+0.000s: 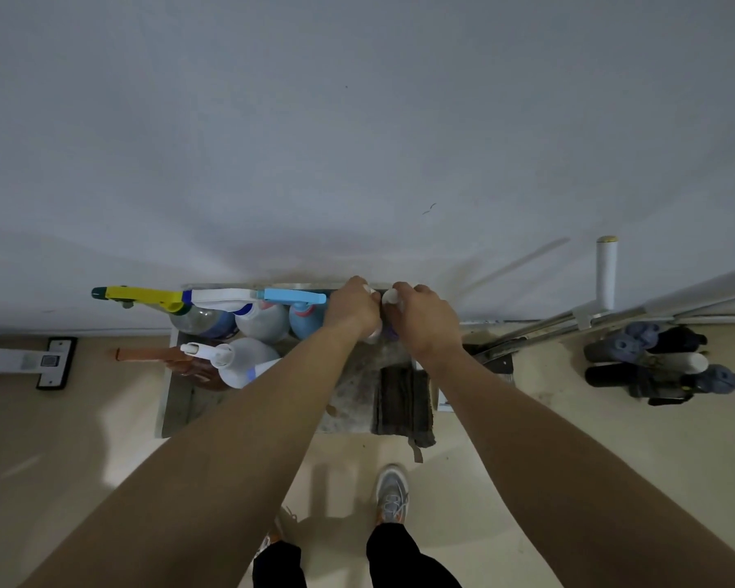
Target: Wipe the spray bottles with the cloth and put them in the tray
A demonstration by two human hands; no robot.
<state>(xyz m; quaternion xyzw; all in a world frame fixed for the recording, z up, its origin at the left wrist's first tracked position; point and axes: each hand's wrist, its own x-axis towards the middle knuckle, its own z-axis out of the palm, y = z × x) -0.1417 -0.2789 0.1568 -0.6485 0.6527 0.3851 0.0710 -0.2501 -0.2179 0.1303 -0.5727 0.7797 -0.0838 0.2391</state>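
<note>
Head view: a grey tray [168, 401] sits on the floor [81, 418] against a pale wall [357, 120]. Along its far side stand three spray bottles side by side: the yellow-trigger bottle [200, 321], the white-trigger bottle [262, 322] and the blue-trigger bottle [306, 323]. Nearer, at the left, an orange-brown bottle [187, 363] and a white bottle [238, 363] lean with their nozzles pointing left. Both arms reach into the tray's far right corner. The left hand [353, 307] has its fingers curled down over the top of a pale bottle [374, 334], and the right hand [421, 317] is curled round the white head of a purple bottle [392, 333] just beside it; both bottles are mostly hidden beneath the hands. A dark cloth [404, 403] lies on the tray's right part, hanging over its near edge. A grey shoe [393, 496] stands on the floor below it, and metal poles [569, 320] lean at the right
</note>
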